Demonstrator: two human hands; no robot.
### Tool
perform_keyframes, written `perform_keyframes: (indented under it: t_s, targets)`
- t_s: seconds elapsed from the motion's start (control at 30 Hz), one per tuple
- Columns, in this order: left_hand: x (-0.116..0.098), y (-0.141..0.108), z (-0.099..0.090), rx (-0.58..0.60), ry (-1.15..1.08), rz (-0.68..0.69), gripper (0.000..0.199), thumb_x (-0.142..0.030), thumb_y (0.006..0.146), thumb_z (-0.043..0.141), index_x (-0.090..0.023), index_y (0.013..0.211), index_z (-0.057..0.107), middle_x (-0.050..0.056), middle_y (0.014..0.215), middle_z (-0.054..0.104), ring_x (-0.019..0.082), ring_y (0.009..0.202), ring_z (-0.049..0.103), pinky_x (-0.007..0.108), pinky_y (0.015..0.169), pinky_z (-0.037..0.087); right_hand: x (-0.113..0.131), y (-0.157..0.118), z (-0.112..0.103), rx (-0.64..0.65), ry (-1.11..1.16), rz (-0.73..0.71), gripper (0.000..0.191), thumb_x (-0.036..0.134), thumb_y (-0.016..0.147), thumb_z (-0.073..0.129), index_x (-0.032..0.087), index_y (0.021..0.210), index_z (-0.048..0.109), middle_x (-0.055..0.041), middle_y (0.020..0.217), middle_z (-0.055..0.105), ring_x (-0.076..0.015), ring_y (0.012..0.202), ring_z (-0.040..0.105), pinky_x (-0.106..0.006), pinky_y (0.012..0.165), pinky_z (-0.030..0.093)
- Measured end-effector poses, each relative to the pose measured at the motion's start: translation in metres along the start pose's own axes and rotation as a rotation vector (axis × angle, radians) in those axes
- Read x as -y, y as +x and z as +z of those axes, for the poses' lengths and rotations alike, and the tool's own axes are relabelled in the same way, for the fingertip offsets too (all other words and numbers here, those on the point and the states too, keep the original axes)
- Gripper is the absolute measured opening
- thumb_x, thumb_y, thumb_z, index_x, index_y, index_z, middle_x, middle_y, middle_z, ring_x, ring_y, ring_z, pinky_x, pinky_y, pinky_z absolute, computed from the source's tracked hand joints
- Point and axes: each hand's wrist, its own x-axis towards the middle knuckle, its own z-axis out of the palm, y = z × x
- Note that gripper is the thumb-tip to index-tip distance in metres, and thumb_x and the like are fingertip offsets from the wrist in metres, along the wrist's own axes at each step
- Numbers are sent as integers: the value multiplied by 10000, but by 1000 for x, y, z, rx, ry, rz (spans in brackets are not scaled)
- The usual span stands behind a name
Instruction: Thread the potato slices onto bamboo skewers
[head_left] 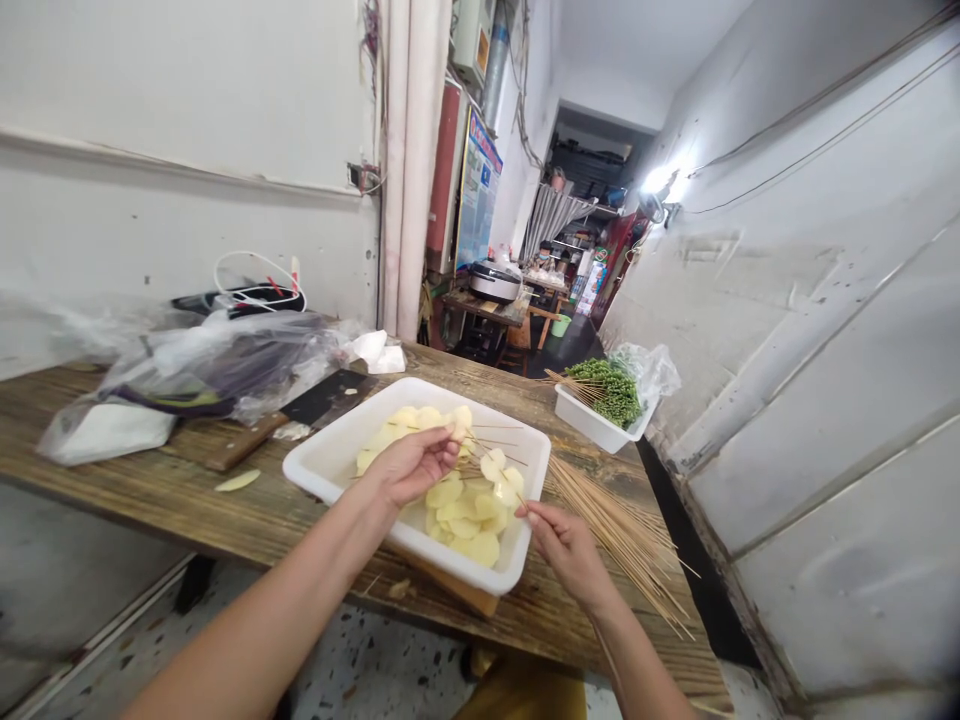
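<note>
A: Where are the two hands, and what do they hold?

B: They are apart, both over the white tray [322, 487]. The right hand [564, 545], at the tray's right rim, pinches the lower end of a thin stick [481, 446] carrying some threaded slices [495, 467]. The left hand [417, 467] pinches a pale slice [460, 421] above the middle. Whether this stick reaches the left fingertips, I cannot tell; it is too small there.

A: Why is it held so?

B: I suppose the right grip keeps the stick steady and sloping, while the left fingers guide the slice. Loose slices [466, 518] lie in the tray's near right corner, easy to reach.

A: And the other sticks?

B: A spread bundle of sticks [611, 525] lies along the table's right edge, probably for the right hand's convenience. Near the far right corner, a small basin [592, 428] holds green bunches [606, 390].

A: How is the surface, and the room?

B: The table [281, 530] is of dark, grained wood. On its left part lie a cleaver [326, 397] and plastic bags [202, 360]. Behind, a narrow room with stained white walls goes back past a curtain [405, 170] and a bright lamp [660, 180].
</note>
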Motion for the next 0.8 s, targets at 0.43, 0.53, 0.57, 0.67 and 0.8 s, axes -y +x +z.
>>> perform_keyframes:
  t_s: [0.43, 0.53, 0.57, 0.67, 0.8]
  targets:
    - [15, -6, 4, -5, 288, 191, 88, -52, 697, 625, -86, 619, 600, 47, 592, 595, 60, 505, 503, 151, 502, 414, 18, 0, 8, -133, -538, -296, 257, 245, 892, 441, 182, 955, 682, -73, 890, 717, -195, 781, 659, -273, 697, 486]
    - [19, -6, 5, -19, 338, 267, 94, -140, 648, 693, -94, 622, 615, 20, 578, 582, 52, 499, 467, 151, 497, 380, 23, 2, 11, -108, -535, -294, 260, 244, 896, 432, 174, 948, 677, -48, 787, 704, -169, 681, 641, -248, 640, 471]
    - [20, -6, 4, -31, 358, 309, 120, -190, 644, 704, -99, 636, 626, 12, 581, 578, 51, 496, 452, 155, 491, 367, 23, 2, 11, -106, -523, -288, 261, 249, 897, 431, 170, 943, 675, -41, 751, 694, -161, 647, 626, -241, 620, 463]
    - [22, -6, 1, -92, 495, 425, 204, -316, 659, 677, -123, 726, 669, -3, 620, 580, 60, 491, 424, 180, 487, 340, 22, 3, 10, -155, -454, -263, 271, 277, 895, 434, 157, 929, 675, -39, 739, 673, -148, 624, 593, -231, 592, 444]
    - [26, -6, -5, -19, 1086, 430, 124, -279, 623, 664, -178, 686, 697, -2, 592, 613, 117, 524, 479, 216, 527, 349, 14, 1, 8, -265, -313, -205, 291, 321, 893, 443, 144, 944, 668, -25, 670, 609, -124, 563, 515, -213, 529, 402]
